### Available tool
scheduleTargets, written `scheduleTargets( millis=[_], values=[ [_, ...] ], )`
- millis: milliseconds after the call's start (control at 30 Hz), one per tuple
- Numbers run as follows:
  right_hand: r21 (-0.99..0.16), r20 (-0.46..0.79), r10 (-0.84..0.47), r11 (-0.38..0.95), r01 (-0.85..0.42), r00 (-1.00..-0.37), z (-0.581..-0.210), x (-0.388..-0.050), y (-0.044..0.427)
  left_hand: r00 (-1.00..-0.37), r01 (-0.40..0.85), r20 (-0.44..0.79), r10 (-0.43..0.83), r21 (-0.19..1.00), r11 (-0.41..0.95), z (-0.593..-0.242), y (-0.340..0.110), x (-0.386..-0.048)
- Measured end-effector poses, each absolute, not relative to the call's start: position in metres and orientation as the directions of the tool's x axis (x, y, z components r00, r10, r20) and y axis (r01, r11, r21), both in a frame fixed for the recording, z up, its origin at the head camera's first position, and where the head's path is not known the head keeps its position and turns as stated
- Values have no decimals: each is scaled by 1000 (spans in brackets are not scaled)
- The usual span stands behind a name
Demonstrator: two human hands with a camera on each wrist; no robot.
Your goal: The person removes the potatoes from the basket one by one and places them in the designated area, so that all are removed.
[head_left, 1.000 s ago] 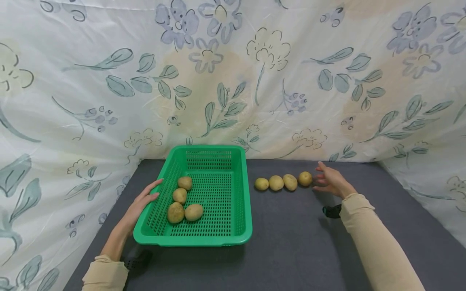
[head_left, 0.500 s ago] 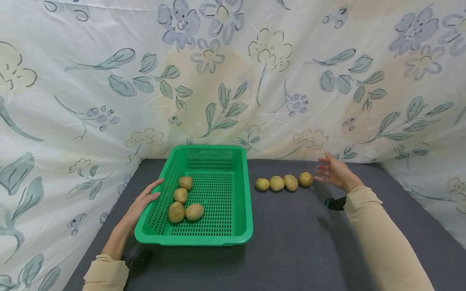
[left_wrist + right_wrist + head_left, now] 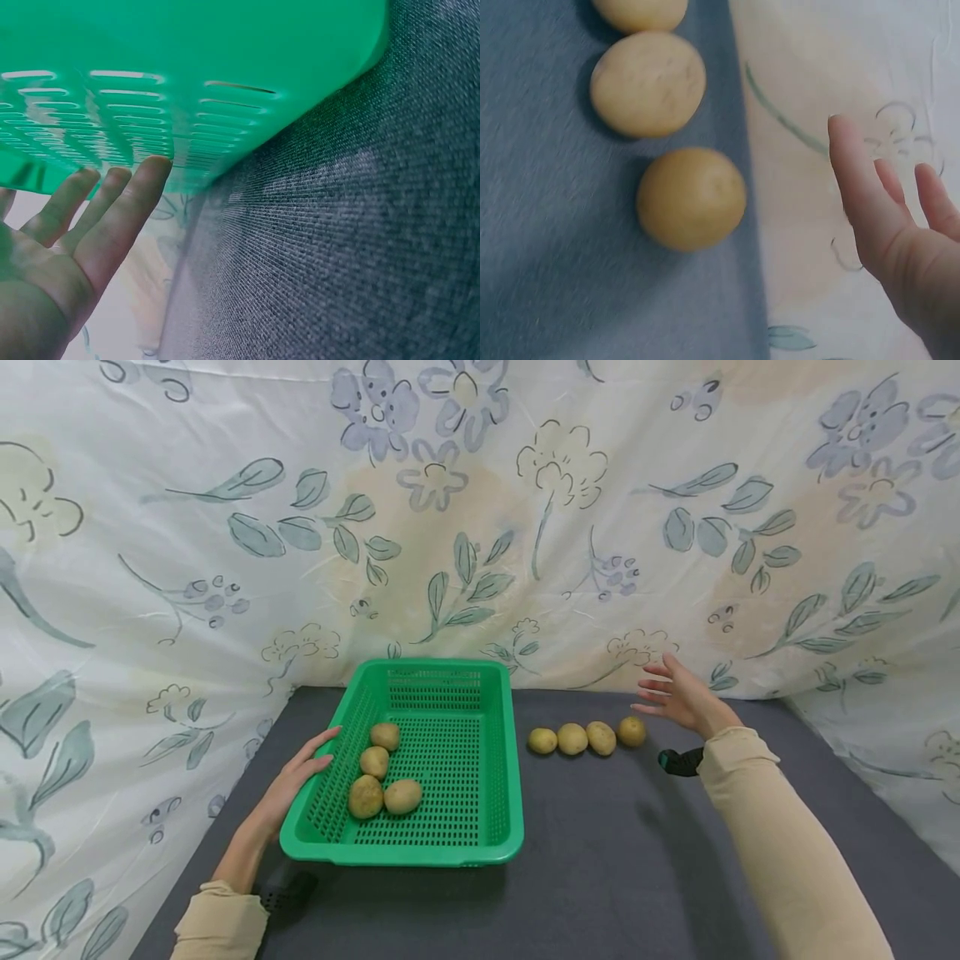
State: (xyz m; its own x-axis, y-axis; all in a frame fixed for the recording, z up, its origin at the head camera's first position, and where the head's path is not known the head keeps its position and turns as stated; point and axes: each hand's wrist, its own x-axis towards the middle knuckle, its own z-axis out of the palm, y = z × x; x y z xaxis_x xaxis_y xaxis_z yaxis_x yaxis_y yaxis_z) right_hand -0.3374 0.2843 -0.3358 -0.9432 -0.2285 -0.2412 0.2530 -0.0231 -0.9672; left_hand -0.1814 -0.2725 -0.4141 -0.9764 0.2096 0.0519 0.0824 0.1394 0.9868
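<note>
Beside green slotted basket (image 3: pixel 397 853): four tan, rounded potatoes (image 3: pixel 573 739).

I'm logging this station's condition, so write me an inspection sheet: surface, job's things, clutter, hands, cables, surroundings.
Surface: dark grey, fabric-textured table, flat-looking.
Job's things: rectangular green plastic basket with slotted walls, holding four rounded yellow-brown potatoes, mostly toward its left; four more rounded yellow-brown potatoes form a row on the table to its right.
Clutter: nothing seen.
Hands: left hand at the basket's left side, fingers extended, exact contact unclear; right hand raised near the row's right end, fingers apart, holding nothing. Small black device at each wrist.
Cables: nothing seen.
Surroundings: white floral-print cloth behind and at both sides.
</note>
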Motion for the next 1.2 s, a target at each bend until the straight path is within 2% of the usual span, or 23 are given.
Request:
scheduleTargets(
  millis=[600,1200],
  values=[
    [-962,-211,-325,-101,255,-922,-317,-337,225,-977,87,58,205,987,132,-412,-273,-179],
    [-967,-186,-421,-84,242,-888,-307,-342,152,-976,80,53,213,990,118,-412,-275,-179]
  ],
)
